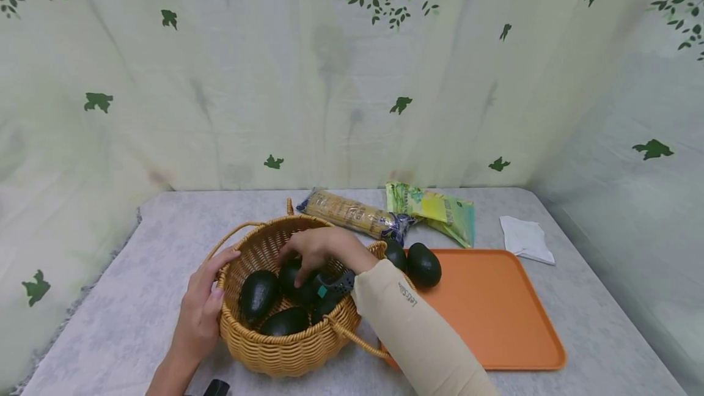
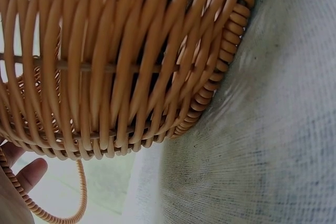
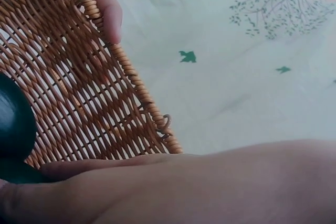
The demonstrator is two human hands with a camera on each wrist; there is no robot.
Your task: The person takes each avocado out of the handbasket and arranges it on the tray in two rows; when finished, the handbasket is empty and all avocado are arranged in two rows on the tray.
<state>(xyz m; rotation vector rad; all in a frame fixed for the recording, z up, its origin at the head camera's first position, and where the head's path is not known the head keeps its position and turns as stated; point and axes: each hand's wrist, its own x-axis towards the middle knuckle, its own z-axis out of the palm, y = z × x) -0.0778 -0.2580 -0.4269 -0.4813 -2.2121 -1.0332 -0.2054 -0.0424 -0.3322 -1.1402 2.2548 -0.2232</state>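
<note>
**Avocados in wicker basket**

Woven tan basket [image 1: 286, 347] upright on the grey cloth, two loop handles. Dark green avocados inside: one [image 1: 257, 294] at left, one [image 1: 285, 321] at front, one [image 1: 291, 277] under the fingers.

1. The basket [image 1: 286, 347] is woven wicker, tan, ribbed and slightly shiny.
2. The avocados [image 1: 258, 295] in it have dark, dull-glossy skin.
3. The tray [image 1: 495, 316] near the table's right edge is smooth matt orange plastic.
4. The table [image 1: 583, 298] wears coarse grey cloth.
5. Two packets [image 1: 434, 209] at the far edge are glossy plastic film.
</note>
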